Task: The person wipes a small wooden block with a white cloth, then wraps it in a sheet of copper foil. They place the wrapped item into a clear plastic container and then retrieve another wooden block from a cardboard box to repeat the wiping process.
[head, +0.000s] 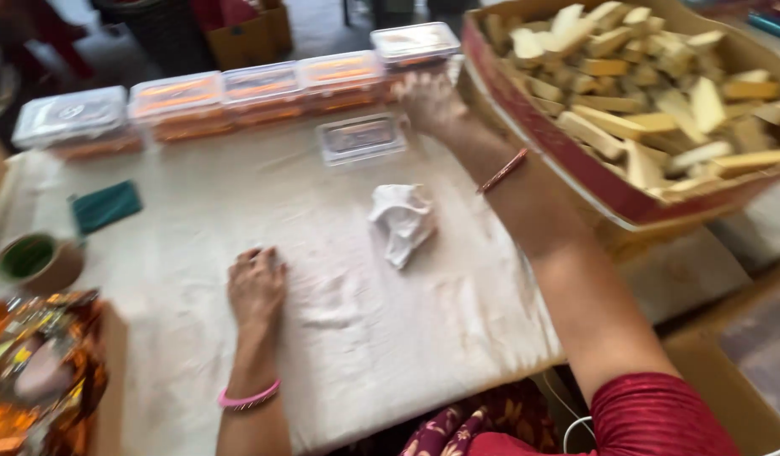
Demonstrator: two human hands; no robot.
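My left hand [256,285] rests knuckles-up on the white cloth-covered table [196,279], fingers curled under, holding nothing that I can see. My right hand [429,101] reaches far forward and touches the stacked clear plastic boxes [415,46] at the right end of a row. That row of lidded clear boxes [259,89] with orange contents runs along the table's far edge. One single flat clear box [360,137] lies just left of my right hand. A crumpled white cloth [402,221] lies between my arms.
A large red-rimmed cardboard carton [576,165] full of pale yellow wedge-shaped pieces stands at the right. A green pad [106,205], a tape roll [35,260] and shiny orange wrapping [40,371] sit at the left. More cartons stand on the floor beyond.
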